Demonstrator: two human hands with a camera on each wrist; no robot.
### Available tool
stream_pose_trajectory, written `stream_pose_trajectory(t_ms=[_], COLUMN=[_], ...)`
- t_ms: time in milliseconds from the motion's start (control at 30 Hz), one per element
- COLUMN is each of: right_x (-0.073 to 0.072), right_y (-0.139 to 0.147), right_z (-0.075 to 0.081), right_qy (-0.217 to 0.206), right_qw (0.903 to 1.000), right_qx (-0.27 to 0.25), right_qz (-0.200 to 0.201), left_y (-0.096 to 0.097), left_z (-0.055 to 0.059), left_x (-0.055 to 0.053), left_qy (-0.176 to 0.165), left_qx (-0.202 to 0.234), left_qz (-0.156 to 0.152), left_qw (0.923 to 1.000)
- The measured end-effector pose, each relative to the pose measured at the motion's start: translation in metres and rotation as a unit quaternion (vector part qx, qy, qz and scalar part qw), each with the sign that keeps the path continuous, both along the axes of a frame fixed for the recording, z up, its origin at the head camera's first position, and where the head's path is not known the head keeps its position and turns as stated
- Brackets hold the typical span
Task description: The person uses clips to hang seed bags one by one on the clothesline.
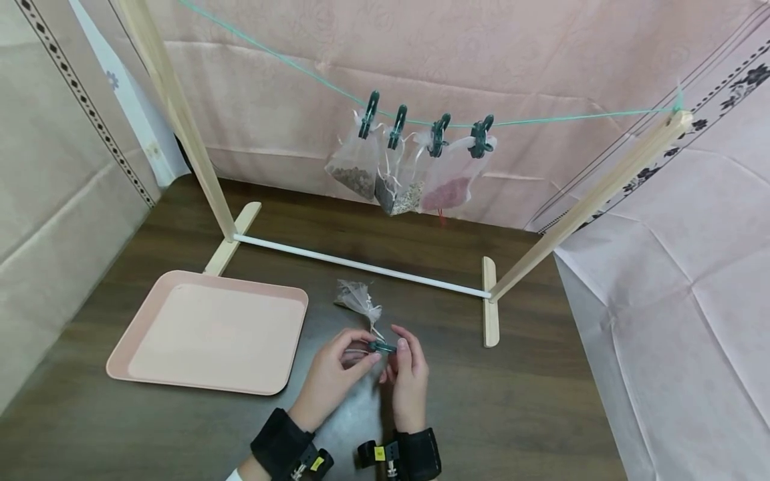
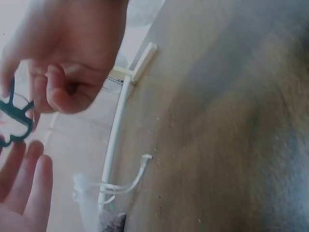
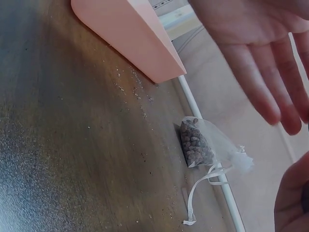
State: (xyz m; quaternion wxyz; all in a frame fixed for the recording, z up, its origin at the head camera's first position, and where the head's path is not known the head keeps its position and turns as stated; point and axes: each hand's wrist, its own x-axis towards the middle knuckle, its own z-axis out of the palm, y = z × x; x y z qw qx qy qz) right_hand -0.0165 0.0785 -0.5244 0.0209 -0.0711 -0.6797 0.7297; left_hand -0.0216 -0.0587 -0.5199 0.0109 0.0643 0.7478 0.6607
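A dark green plastic clothespin (image 1: 383,347) is between both hands, above the table. My left hand (image 1: 337,371) pinches one end with thumb and forefinger; its other fingers look fairly straight in the right wrist view. Thumb and fingers of my right hand (image 1: 410,384) hold the opposite end, with the lower fingers curled in the left wrist view. Just beyond the hands, a small sheer drawstring bag (image 3: 195,145) of dark brown pellets rests on the table, its neck gathered and its white ribbon trailing toward me.
A pink tray (image 1: 216,334) lies at left. Behind stands a wooden frame with a white crossbar (image 1: 361,264), a right post (image 1: 592,200) and a green line (image 1: 553,119). Several filled sheer bags (image 1: 448,180) hang from it by green clothespins (image 1: 440,135). Fine crumbs lie on the table.
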Motion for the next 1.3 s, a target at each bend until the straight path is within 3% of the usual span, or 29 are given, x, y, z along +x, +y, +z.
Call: stream_pose_trajectory(t_ms=[333,667,1067,1300], right_x=[0.000,0.000,0.001,0.003], right_y=[0.000,-0.001,0.000,0.001], right_z=[-0.001,-0.003,-0.005,-0.004], right_qy=[-0.003,-0.023,-0.033,-0.009], right_qw=[0.9999,0.9994,0.9984,0.9987], right_qx=[-0.015,0.003,-0.015,-0.010], right_qz=[0.004,0.027,0.044,0.049], left_y=[-0.006,-0.008,-0.011,-0.012], left_z=[-0.006,-0.012,-0.014,-0.016], left_x=[0.001,0.001,0.003,0.003], left_qy=[0.027,0.018,-0.001,-0.011], left_qx=[-0.038,-0.048,-0.046,-0.028], left_qz=[0.006,0.025,0.033,0.026], left_qw=[0.9989,0.9984,0.9984,0.9992])
